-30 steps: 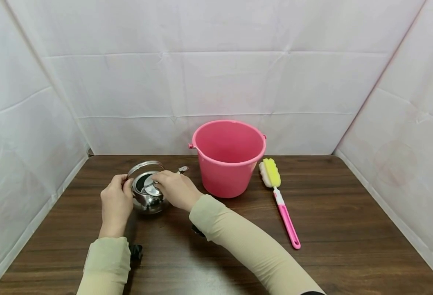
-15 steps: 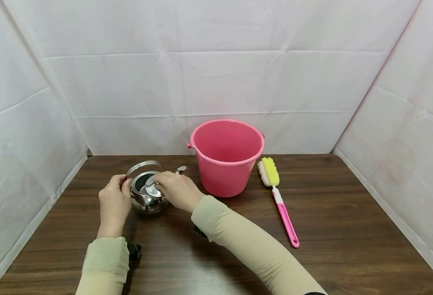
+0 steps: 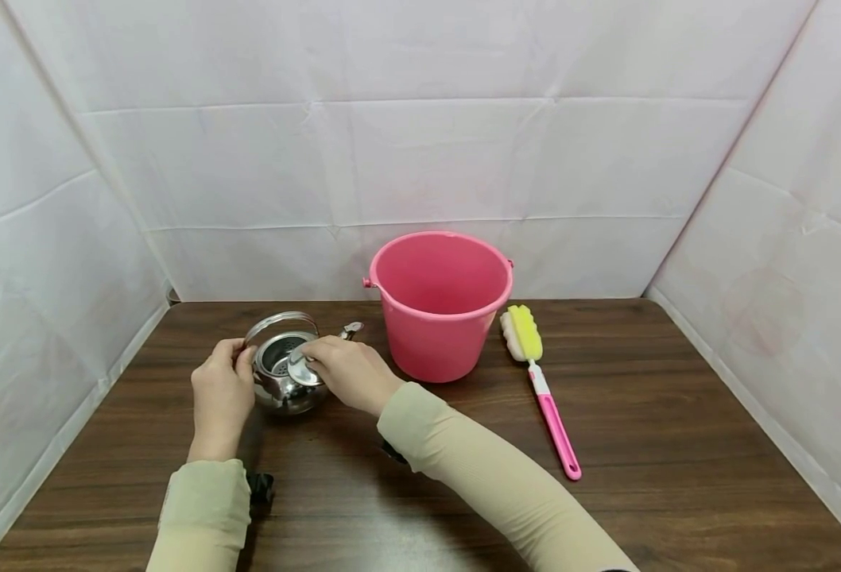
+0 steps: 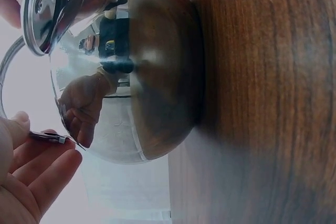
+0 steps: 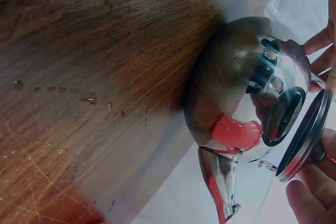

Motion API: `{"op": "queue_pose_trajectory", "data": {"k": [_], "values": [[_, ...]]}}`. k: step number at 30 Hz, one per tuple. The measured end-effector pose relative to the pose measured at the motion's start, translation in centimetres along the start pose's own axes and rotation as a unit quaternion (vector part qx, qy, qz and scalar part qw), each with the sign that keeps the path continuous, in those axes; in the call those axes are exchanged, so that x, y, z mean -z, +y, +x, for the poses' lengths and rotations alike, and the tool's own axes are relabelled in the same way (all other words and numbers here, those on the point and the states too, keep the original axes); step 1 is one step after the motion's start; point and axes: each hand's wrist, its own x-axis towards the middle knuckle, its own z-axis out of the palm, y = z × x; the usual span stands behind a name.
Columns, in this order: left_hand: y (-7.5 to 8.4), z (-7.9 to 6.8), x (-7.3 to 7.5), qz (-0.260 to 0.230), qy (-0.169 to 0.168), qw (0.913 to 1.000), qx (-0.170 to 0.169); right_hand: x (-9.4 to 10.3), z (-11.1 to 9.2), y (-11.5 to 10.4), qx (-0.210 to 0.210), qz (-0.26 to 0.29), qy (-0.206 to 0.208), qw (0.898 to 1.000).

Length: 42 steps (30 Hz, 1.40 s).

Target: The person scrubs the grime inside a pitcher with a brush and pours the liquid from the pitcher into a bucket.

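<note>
A shiny steel teapot (image 3: 286, 397) stands on the wooden table at left, its spout (image 3: 351, 330) pointing right and back. My left hand (image 3: 222, 393) pinches the hoop handle (image 3: 277, 317) near its left base; in the left wrist view, thumb and fingers close on that handle end. My right hand (image 3: 352, 372) holds the round lid (image 3: 304, 370) by its knob, tilted over the right side of the mouth. In the right wrist view the lid (image 5: 303, 137) is edge-on, apart from the pot's body. A perforated strainer (image 3: 281, 362) shows inside the mouth.
Right of the teapot stands a pink bucket (image 3: 431, 349), close behind my right hand. A sponge brush (image 3: 555, 429) with a pink handle lies farther right. White sheeting (image 3: 420, 159) walls the back and sides. Water drops (image 5: 89, 98) dot the table.
My right hand has drawn the lid a little to the right, uncovering more of the mouth and the strainer. The left hand stays on the handle; bucket and brush keep their places.
</note>
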Motion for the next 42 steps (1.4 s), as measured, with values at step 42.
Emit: {"op": "queue_pose_trajectory", "data": {"k": [42], "values": [[-0.1, 0.1, 0.1, -0.002, 0.001, 1.0, -0.009, 0.2, -1.9, 1.1, -0.017, 0.005, 0.024, 1.0]]}}
